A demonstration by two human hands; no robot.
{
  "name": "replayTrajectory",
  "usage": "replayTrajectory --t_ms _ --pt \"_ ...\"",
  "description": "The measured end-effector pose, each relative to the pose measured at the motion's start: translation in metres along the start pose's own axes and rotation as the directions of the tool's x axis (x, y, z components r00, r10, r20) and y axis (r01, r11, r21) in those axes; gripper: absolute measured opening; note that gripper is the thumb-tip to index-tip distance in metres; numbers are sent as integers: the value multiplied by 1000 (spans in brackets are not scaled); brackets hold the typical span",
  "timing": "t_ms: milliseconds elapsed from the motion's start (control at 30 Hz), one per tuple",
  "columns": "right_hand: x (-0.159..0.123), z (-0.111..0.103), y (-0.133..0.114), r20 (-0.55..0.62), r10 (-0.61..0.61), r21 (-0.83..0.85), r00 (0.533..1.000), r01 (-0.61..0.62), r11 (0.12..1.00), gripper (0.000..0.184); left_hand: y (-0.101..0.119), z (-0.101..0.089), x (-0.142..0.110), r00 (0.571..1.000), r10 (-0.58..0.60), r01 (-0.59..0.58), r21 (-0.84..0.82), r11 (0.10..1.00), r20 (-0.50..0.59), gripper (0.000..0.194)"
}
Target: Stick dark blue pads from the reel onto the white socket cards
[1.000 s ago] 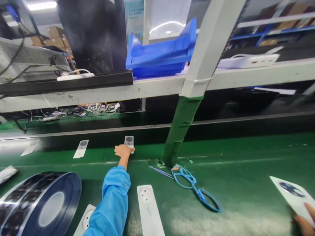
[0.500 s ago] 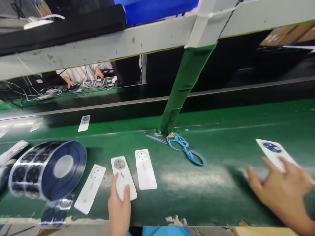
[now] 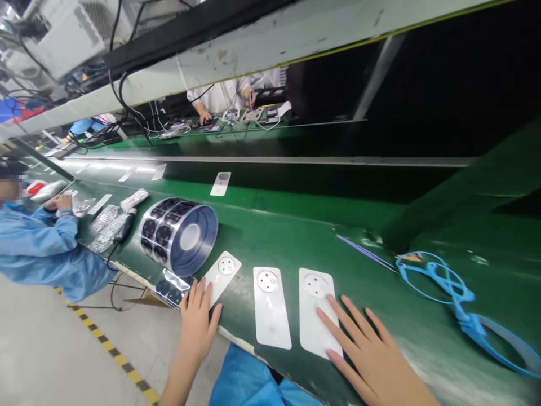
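Observation:
Three white flat plates with a round socket face lie side by side on the green belt near its front edge. My left hand [image 3: 198, 320] is open, its fingertips resting on the near end of the left plate [image 3: 222, 276]. My right hand [image 3: 372, 355] is open and lies flat, fingers spread, on the near end of the right plate [image 3: 315, 304]. The middle plate [image 3: 270, 304] lies untouched between them. A big roll of dark round stickers [image 3: 180, 234] stands just left of the plates, its loose tail [image 3: 169, 285] hanging at the belt edge.
A blue coiled strap [image 3: 448, 293] and a thin purple rod [image 3: 366, 254] lie at the right. Another white plate [image 3: 220, 183] rides further back on the green belt [image 3: 296, 225]. A person in blue [image 3: 38, 248] works at the left, others work behind the far rail.
The view has swung left and down. My left hand has moved from the middle plate to the left one. My right hand has come in from the far right onto the right plate.

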State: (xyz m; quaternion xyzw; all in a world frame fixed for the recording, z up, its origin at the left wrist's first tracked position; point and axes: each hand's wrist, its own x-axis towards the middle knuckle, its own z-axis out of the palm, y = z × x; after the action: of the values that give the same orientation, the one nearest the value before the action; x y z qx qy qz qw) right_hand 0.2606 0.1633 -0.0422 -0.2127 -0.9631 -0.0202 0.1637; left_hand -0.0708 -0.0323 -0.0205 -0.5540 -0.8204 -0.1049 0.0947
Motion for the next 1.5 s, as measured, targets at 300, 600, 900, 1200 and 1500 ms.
replayTrajectory --t_ms 300,600,900,1200,1500 --pt "8 -2 -15 -40 150 177 988 -141 974 68 0 -22 -4 924 -271 205 -250 946 -271 68" --pt "91 -54 -52 382 -125 532 915 -108 840 58 -183 -58 134 936 -352 183 -883 433 21 117" --pt "161 -53 -204 464 -293 801 836 -255 541 63 -121 -10 127 821 -569 190 -918 349 -47 69" --pt "103 -8 -239 424 156 764 892 -445 468 64 -111 -20 134 793 -608 105 -974 199 -38 66" --pt "193 10 -146 234 296 425 926 -372 825 73 -119 -31 153 779 -626 47 -999 15 27 58"
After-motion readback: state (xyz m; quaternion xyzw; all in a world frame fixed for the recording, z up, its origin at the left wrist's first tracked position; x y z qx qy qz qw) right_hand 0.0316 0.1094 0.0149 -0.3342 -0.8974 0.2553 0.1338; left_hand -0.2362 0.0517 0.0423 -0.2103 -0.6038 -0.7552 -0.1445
